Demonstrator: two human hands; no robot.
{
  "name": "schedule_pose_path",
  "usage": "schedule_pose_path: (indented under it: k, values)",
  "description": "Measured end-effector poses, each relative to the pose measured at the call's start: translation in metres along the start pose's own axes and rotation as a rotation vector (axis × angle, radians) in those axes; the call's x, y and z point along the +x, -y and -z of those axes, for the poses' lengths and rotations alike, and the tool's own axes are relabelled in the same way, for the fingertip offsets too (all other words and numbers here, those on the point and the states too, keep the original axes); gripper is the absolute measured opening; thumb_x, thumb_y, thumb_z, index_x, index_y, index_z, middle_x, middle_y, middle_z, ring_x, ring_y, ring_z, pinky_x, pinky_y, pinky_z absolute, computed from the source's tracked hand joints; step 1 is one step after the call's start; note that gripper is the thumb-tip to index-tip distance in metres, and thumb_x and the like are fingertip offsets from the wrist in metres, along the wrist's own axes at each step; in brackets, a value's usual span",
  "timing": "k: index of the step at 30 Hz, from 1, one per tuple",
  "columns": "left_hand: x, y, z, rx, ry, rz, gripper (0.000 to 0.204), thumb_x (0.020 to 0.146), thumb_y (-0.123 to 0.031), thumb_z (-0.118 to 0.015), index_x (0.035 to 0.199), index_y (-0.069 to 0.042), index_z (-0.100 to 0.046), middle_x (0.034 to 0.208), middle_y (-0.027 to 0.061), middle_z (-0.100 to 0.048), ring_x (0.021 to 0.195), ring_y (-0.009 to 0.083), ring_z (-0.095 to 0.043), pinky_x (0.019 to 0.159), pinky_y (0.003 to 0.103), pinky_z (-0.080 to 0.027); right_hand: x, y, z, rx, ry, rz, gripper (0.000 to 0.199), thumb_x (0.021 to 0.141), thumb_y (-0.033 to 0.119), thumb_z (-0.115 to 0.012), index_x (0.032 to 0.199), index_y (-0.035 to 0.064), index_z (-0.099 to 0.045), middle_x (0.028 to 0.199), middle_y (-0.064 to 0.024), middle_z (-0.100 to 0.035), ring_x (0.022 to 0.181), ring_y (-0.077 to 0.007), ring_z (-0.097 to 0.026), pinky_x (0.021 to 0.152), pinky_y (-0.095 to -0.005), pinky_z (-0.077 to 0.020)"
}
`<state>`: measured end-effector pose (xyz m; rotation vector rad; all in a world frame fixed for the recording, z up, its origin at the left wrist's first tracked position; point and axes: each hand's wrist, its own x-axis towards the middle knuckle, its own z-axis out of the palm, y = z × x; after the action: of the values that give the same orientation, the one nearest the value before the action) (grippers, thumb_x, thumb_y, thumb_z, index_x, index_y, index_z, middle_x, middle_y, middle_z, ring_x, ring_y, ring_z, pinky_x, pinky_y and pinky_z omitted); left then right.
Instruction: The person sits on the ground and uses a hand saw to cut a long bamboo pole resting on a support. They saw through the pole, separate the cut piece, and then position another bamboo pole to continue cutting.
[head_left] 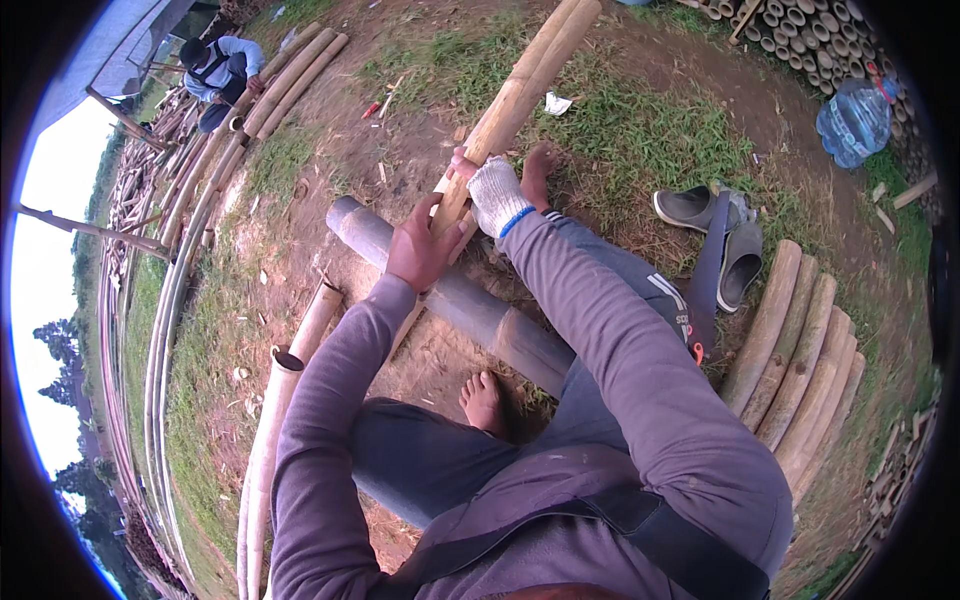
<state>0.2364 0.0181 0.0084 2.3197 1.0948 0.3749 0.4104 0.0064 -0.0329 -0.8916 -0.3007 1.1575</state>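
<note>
A long tan bamboo pole (520, 90) slants up and away in front of me, its near part between my two hands. My bare left hand (424, 246) wraps round its lower part, fingers closed. My right hand (496, 196), in a white knit glove with a blue cuff, grips the pole just above, with bare fingertips showing on its left side. Beneath my hands, a thick grey bamboo log (450, 295) lies crosswise on the ground, its near end by my legs. Whether the pole rests on this log is partly hidden by my hands.
Cut bamboo lengths (790, 350) lie at right, near dark slip-on shoes (740, 262) and a long dark blade (712, 250). A large water bottle (857, 122) stands before stacked bamboo (815, 35). Bamboo poles (265, 440) lie left; another person (222, 75) sits far left.
</note>
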Motion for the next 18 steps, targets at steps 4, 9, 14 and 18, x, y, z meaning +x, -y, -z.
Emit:
schedule_pose_path:
  k: [4, 9, 14, 18]
  values:
    - [0.029, 0.015, -0.016, 0.091, -0.082, -0.074, 0.070, 0.098, -0.047, -0.080, 0.151, -0.007, -0.058, 0.114, 0.0308, -0.078, 0.107, 0.0481, -0.077, 0.093, 0.053, -0.061, -0.011, 0.032, 0.021, -0.309, -0.033, -0.114, 0.038, 0.107, 0.031, -0.074, 0.133, 0.0038, -0.068, 0.106, -0.0061, -0.074, 0.090, -0.0152, -0.073, 0.073, -0.0289, -0.0592]
    - [0.045, 0.023, -0.024, 0.103, -0.108, -0.090, 0.066, 0.098, -0.045, -0.079, 0.151, -0.010, -0.060, 0.115, 0.0301, -0.078, 0.106, 0.0480, -0.077, 0.094, 0.053, -0.061, -0.089, 0.026, 0.145, -0.983, 0.057, 0.156, 0.048, 0.105, 0.032, -0.077, 0.138, -0.0007, -0.065, 0.109, -0.0109, -0.076, 0.093, -0.0210, -0.074, 0.081, -0.0389, -0.0592]
    - [0.052, 0.028, -0.032, 0.069, -0.114, -0.053, 0.066, 0.098, -0.047, -0.079, 0.150, -0.012, -0.062, 0.115, 0.0294, -0.078, 0.108, 0.0474, -0.077, 0.097, 0.054, -0.060, -0.240, 0.087, 0.176, -1.880, -0.115, 0.421, 0.053, 0.096, 0.037, -0.079, 0.137, 0.0059, -0.067, 0.125, -0.0132, -0.074, 0.118, -0.0364, -0.071, 0.106, -0.0569, -0.0517]
    - [0.064, 0.030, -0.036, 0.087, -0.109, -0.013, 0.068, 0.097, -0.049, -0.080, 0.151, -0.013, -0.062, 0.116, 0.0277, -0.079, 0.110, 0.0470, -0.077, 0.098, 0.053, -0.060, -0.272, 0.072, 0.210, -1.864, -0.240, 0.561, 0.048, 0.096, 0.036, -0.079, 0.132, 0.0070, -0.068, 0.137, -0.0120, -0.070, 0.134, -0.0342, -0.063, 0.117, -0.0619, -0.0406]
